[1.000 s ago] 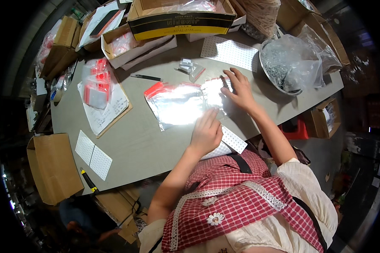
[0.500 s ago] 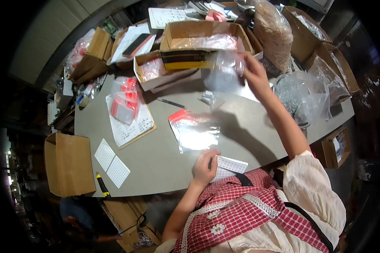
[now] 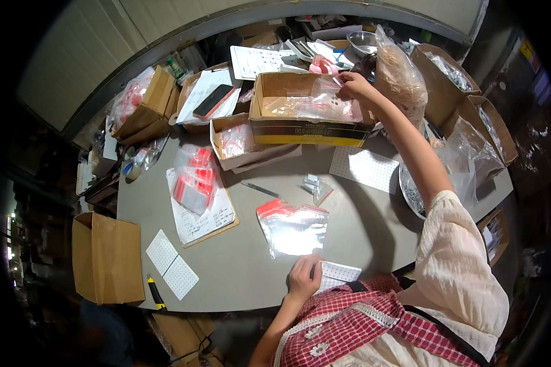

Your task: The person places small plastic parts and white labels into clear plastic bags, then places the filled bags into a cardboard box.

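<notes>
My right hand [image 3: 356, 88] is over the far right corner of an open cardboard box [image 3: 312, 133], its fingers pinched on a clear plastic bag [image 3: 326, 90]. Small dark items seem to show in that bag, and more clear bags lie in the box. Near the table's front edge, my left hand [image 3: 304, 278] rests with fingers loosely bent and the thumb apart. Beside it is a white dotted sheet [image 3: 340, 272], partly over my lap. Just beyond the fingertips lies a stack of clear zip bags [image 3: 297, 231] with red tops.
A pen [image 3: 260, 189] and a small filled bag [image 3: 317, 188] lie mid-table. To the left are red-topped bags [image 3: 194, 186] on a clipboard [image 3: 211, 231], dotted cards [image 3: 172, 264], a utility knife [image 3: 155, 293] and a carton [image 3: 109, 260]. A metal bowl [image 3: 412, 194] stands right.
My right hand has carried the clear bag from above the table up and away into the cardboard box. The left hand stays by the zip bags. The view has shifted.
</notes>
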`<state>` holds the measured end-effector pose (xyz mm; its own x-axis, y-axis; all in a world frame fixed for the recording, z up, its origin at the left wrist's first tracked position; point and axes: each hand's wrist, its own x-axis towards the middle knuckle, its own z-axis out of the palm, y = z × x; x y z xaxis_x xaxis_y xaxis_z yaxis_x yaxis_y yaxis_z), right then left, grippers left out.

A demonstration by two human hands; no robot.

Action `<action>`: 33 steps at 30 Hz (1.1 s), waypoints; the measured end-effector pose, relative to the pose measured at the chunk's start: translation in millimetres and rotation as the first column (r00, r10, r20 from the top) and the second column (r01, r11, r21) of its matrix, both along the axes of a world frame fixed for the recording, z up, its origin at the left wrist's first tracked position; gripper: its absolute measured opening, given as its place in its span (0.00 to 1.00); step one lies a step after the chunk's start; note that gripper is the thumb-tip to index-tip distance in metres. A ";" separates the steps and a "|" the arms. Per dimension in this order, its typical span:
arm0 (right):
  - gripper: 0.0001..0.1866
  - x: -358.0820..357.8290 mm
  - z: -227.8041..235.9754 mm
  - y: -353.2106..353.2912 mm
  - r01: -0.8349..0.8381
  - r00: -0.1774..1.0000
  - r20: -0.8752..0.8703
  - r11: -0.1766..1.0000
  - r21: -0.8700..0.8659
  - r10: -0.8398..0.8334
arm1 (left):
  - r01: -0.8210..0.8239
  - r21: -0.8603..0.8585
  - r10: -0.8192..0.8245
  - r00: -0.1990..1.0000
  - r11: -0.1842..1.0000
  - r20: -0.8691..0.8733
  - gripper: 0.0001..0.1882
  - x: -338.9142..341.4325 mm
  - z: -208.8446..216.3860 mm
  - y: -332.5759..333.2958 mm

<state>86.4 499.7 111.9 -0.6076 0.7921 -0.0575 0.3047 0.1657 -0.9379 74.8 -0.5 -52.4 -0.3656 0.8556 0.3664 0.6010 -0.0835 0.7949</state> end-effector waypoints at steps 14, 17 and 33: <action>0.30 5.6 38.1 21.2 0.015 1.000 -0.012 0.990 0.138 -0.014 | 0.073 -0.014 -0.071 0.993 0.997 0.097 0.06 -8.8 -2.0 9.2; 0.32 -2.1 34.7 18.5 -0.014 0.996 -0.088 0.991 0.137 0.026 | 0.087 -0.011 -0.086 0.991 0.996 0.106 0.06 -10.0 -4.3 10.5; 0.22 22.2 23.5 -25.2 -0.042 0.996 -0.021 0.680 0.732 0.085 | 0.032 0.023 -0.033 0.999 0.999 0.027 0.07 -7.9 1.9 7.7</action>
<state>108.6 474.5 135.4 -0.6431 0.5290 0.5537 0.2249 0.8216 -0.5238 66.9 7.1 -50.5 -0.3479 0.8589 0.3759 0.5756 -0.1209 0.8088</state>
